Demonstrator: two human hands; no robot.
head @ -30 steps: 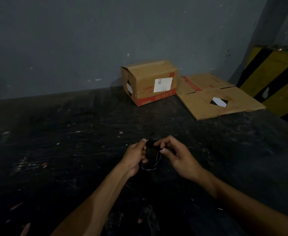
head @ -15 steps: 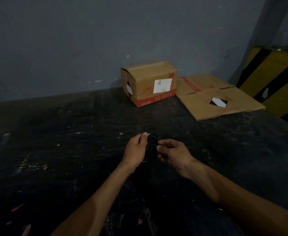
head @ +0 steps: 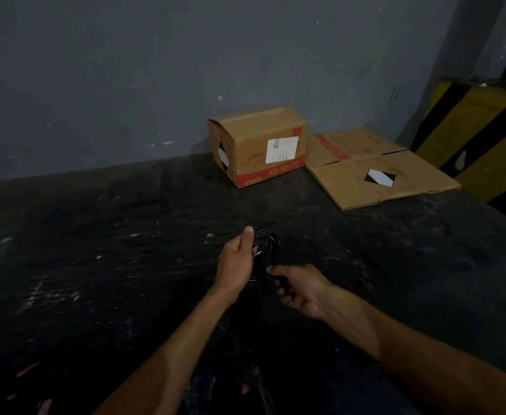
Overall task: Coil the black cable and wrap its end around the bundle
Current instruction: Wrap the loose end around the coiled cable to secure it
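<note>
My left hand [head: 236,262] grips the coiled black cable [head: 265,250] above the middle of the dark, scuffed table [head: 102,265], thumb up and fingers curled around the bundle. My right hand [head: 301,290] sits just below and beside it, fingers curled, pinching the cable's lower end. At the table's far edge, against the grey wall [head: 156,70], stands a cardboard box [head: 260,146] with a white label, and flattened cardboard [head: 374,172] lies next to it towards the far right corner

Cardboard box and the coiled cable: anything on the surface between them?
Head view: only bare, scuffed dark tabletop lies between the cardboard box and the black cable.
</note>
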